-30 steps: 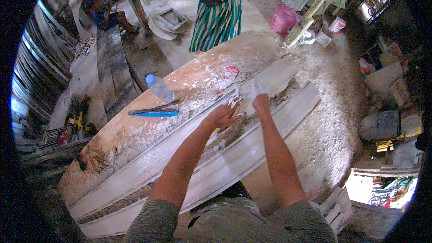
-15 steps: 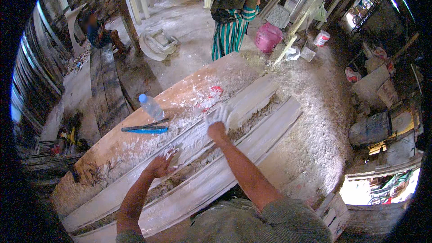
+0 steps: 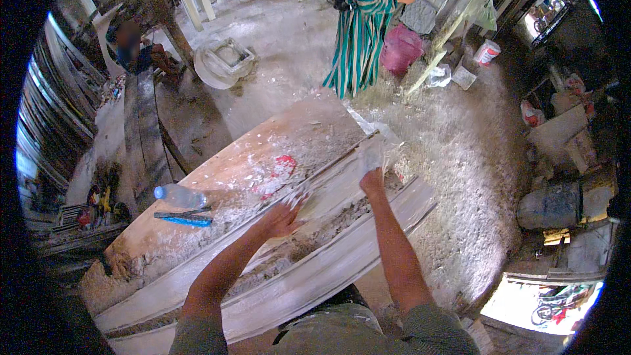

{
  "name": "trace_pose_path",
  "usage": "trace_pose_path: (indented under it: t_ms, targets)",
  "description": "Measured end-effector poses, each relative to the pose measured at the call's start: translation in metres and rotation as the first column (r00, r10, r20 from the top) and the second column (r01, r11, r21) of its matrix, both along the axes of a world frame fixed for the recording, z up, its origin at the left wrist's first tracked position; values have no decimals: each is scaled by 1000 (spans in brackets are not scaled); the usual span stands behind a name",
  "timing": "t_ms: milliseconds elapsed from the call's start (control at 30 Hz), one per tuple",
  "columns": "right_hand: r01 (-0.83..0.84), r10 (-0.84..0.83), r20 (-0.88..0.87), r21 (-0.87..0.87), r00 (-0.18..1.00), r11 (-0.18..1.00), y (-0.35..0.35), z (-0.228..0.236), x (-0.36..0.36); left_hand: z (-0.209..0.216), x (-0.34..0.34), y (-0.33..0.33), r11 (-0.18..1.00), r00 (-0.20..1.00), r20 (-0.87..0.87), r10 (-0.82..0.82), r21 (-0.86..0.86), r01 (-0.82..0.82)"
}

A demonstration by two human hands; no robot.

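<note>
My left hand point(image 3: 282, 218) lies with stretched, white-smeared fingers on the long pale plaster-like strip point(image 3: 230, 260), holding nothing. Farther along that strip, close to its far right end, my right hand point(image 3: 372, 182) is closed around a pale, flat, whitish piece point(image 3: 371, 156). Blur keeps me from telling whether the piece is cloth or a stiff sheet. A second long moulded strip point(image 3: 315, 276) runs parallel on my side, past a rough, crumbly gap. Both strips rest on a wooden board point(image 3: 243, 151) dusted with white bits.
A clear bottle with a blue cap point(image 3: 179, 195) lies left on the board beside blue and dark strip-like tools point(image 3: 184, 219). A red patch point(image 3: 282, 166) is near the middle. Beyond stand a person in striped clothing point(image 3: 358, 52) and a pink sack-like container point(image 3: 401, 49). Another person point(image 3: 135, 49) sits far left.
Both hands have moved right and away along the strip, the right one with the pale piece. The bottle, upright before, now lies on its side. The striped-clothed person has shifted, reaching right.
</note>
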State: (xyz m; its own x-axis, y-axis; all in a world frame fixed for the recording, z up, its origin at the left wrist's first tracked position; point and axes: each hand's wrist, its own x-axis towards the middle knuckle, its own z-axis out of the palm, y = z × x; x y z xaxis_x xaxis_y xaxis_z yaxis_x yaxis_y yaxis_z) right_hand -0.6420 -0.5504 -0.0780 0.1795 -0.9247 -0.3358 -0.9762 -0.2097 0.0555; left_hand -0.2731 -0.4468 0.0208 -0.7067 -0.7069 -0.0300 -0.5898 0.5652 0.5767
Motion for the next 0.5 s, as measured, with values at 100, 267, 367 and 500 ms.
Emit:
trace_pose_path:
  t_ms: [100,267,367,500]
  targets:
    - [146,-129,103,-179,986,973,24,25,6,-5,-78,-59,985,996,85,7,173,-22]
    - [721,-117,925,-198,362,663,26,78,-20,-15,-207,-140,992,994,-99,51,-109,-62]
    - [736,-218,930,-75,295,673,24,105,-36,-22,-254,-167,990,1000,18,-11,-139,13]
    - [653,-62,902,-260,426,711,23,124,-25,-21,-246,-145,992,994,34,-102,-74,105]
